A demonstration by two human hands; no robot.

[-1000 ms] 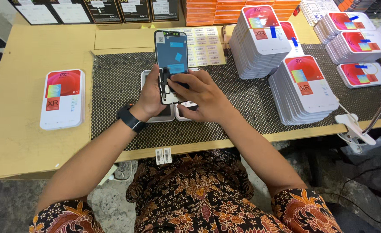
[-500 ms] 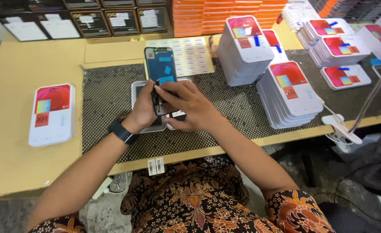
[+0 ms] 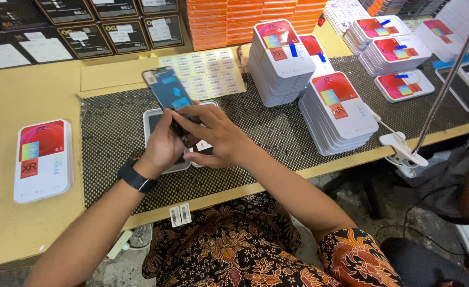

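Observation:
A dark phone screen panel (image 3: 166,89) with small blue tabs stands tilted above the black mesh mat (image 3: 112,127). My left hand (image 3: 162,146), with a black watch on the wrist, grips the panel's lower end from the left. My right hand (image 3: 216,137) lies over the same lower end, fingers pressing on its bottom edge. Under both hands sits an open white tray box (image 3: 154,119) on the mat.
Stacks of white boxes with red labels (image 3: 338,111) (image 3: 279,61) stand to the right, more at the far right (image 3: 399,50). A small stack (image 3: 43,159) lies at the left. A sticker sheet (image 3: 208,72), black boxes (image 3: 85,34), orange boxes (image 3: 245,18) and a clamped lamp arm (image 3: 404,151) surround the mat.
Both hands stay on the panel's lower end. The panel now leans more to the left, and the view has shifted slightly.

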